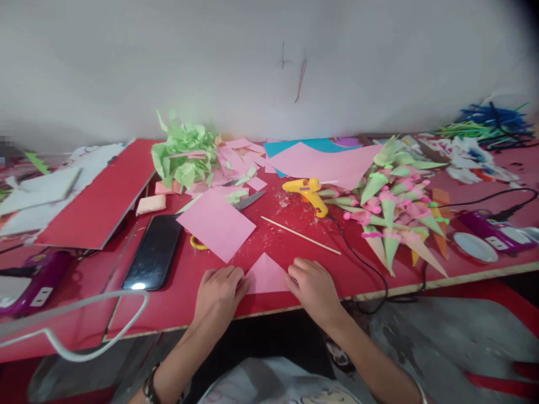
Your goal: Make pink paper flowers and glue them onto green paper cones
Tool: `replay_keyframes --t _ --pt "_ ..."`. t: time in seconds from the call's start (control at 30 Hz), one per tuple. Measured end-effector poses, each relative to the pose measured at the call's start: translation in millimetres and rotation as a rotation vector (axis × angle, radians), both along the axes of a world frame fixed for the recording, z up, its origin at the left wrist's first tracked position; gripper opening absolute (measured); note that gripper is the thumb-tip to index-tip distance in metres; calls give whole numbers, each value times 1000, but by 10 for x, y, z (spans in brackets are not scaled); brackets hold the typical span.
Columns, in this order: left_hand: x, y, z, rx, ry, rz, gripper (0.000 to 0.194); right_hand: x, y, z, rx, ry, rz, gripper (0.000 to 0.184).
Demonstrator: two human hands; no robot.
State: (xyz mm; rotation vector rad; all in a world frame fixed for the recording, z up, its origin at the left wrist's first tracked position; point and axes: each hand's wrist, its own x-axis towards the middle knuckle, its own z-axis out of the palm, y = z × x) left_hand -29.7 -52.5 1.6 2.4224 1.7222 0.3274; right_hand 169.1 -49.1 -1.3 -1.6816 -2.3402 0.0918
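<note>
A pink paper (266, 276), folded into a triangle with its point away from me, lies at the table's front edge. My left hand (219, 290) is closed on its left corner, fingers curled. At the right corner my right hand (315, 287) is closed on the paper in the same way. Just beyond lies a flat pink paper square (217, 223), partly covering scissors (251, 200) with a yellow handle. A thin wooden stick (301, 235) rests beyond my right hand, and a yellow glue gun (309, 194) lies past it.
On the left are a black phone (152, 252) and a white cable (103, 353). Crumpled green paper (185, 151) stands at the back. Paper flowers (391, 207) lie to the right, near the glue gun's black cord (357, 249) and a purple power strip (494, 230).
</note>
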Motion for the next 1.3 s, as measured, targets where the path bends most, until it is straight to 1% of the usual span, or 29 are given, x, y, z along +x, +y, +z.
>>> replay_keyframes --t 0.1,0.17,0.23,0.3,0.37,0.47,0.53,0.57,0.6,0.67,0.73,0.77,0.83,0.93,1.1,1.2,1.3 --pt "-37 27 -13 -23 11 -27 27 -14 2 3 -5 -28 -29 29" --pt "-91 54 -17 -44 5 -67 22 -23 3 5 -1 -42 -40 28" --pt "-165 87 -14 -47 12 -154 22 -30 4 1 7 -48 -45 28" --pt "-244 127 -7 -38 45 -278 28 -35 4 -8 15 -54 -45 28" --pt "-314 177 2 -30 79 -389 31 -38 4 -16 27 -69 -43 27" --pt "-392 266 17 -39 95 -507 32 -45 2 -10 62 -123 -30 22" --pt "-432 326 32 -68 87 -567 36 -48 -4 11 100 -154 4 16" --pt "-451 351 41 -85 81 -588 39 -49 -9 25 125 -164 49 14" --pt "-468 372 51 -99 76 -603 42 -51 -16 38 156 -169 126 16" --pt "-496 400 69 -118 74 -622 47 -59 -33 60 216 -164 349 23" --pt "-511 414 81 -131 74 -638 50 -78 -51 71 243 -146 576 28" --pt "-514 419 85 -139 74 -644 51 -93 -59 74 239 -137 655 28" --pt "-512 429 89 -163 72 -654 53 -135 -72 81 207 -128 730 31" --pt "-501 444 92 -202 70 -651 52 -220 -91 112 151 -124 729 33" --pt "-500 434 103 -185 33 -644 51 -308 -117 177 62 -94 672 32" --pt "-504 423 117 -187 21 -638 51 -241 -134 173 32 -67 617 30" --pt "-500 428 131 -218 37 -641 49 -81 -174 149 72 -80 545 29"
